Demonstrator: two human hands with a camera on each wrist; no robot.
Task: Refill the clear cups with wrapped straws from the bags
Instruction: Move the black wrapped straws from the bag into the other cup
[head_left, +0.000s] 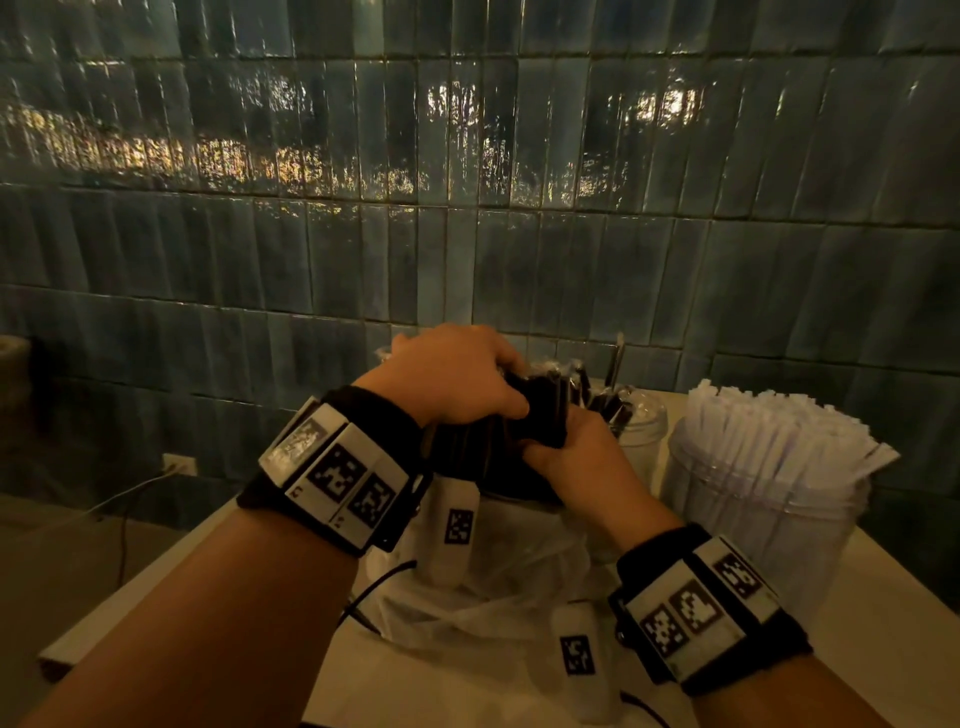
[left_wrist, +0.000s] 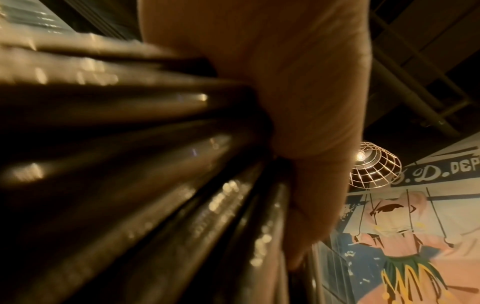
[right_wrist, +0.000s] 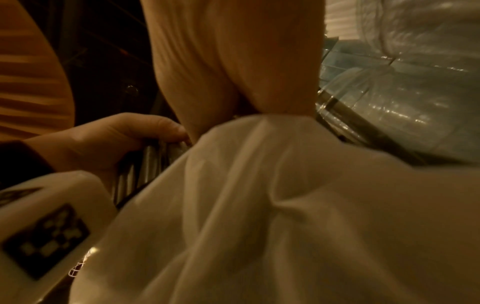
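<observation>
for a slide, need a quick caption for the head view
Both hands, left hand and right hand, grip a bundle of black wrapped straws above a plastic bag.

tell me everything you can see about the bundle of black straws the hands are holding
The bundle of black straws is a thick sheaf of dark, glossy sticks lying side by side, each seemingly in a shiny clear wrapper that catches the light. The left hand grips it from above, the right hand from below. It sits tilted over the clear plastic bag on the pale table. Whether its lower end is still inside the bag cannot be told.
</observation>
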